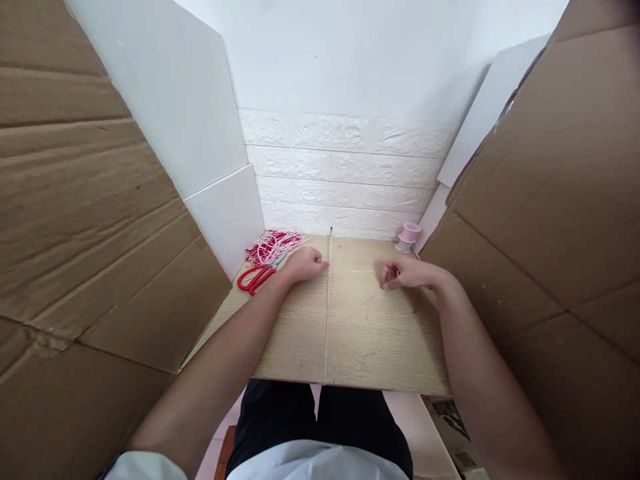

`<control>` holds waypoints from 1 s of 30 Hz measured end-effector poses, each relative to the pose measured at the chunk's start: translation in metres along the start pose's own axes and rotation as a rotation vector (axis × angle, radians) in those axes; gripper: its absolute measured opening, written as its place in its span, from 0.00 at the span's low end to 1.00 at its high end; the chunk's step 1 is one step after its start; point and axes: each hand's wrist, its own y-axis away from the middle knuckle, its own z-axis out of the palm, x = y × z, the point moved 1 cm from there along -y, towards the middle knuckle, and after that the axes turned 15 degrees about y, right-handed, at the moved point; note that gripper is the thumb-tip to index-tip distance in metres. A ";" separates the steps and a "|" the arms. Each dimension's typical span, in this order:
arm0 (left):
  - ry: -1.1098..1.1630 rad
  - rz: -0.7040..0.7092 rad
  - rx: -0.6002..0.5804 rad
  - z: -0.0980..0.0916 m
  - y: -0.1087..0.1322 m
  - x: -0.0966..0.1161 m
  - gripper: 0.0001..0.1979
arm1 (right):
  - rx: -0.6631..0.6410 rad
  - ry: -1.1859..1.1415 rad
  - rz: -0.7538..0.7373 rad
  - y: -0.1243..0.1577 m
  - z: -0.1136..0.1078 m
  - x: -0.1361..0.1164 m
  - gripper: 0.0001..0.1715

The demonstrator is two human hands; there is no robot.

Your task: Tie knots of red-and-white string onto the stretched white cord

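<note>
A thin pale cord (327, 313) runs straight down the middle of the light wooden board (370, 340), from a small pin (331, 231) at the far edge to the near edge. My left hand (306, 263) rests on the board just left of the cord, fingers pinched against it. A second fine thread (357, 271) crosses from there toward my right hand (400, 273). That hand lies further right, its fingers curled in a pinch on the thread's end.
A heap of red and white cord (274, 247) and red-handled scissors (256, 277) lie at the board's far left. A pink spool (410, 235) stands at the far right. Cardboard sheets (80, 220) and white panels wall in both sides.
</note>
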 end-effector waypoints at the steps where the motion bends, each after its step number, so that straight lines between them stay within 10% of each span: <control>1: 0.005 0.000 0.000 0.000 0.000 0.000 0.19 | -0.054 0.008 -0.007 0.000 0.001 0.002 0.13; 15: -0.029 -0.010 -0.016 -0.001 0.001 0.001 0.19 | -0.206 0.126 -0.056 -0.006 0.010 -0.008 0.11; 30: -0.026 0.004 -0.012 0.000 -0.001 -0.001 0.19 | 0.774 -0.113 -0.018 -0.018 0.002 -0.012 0.11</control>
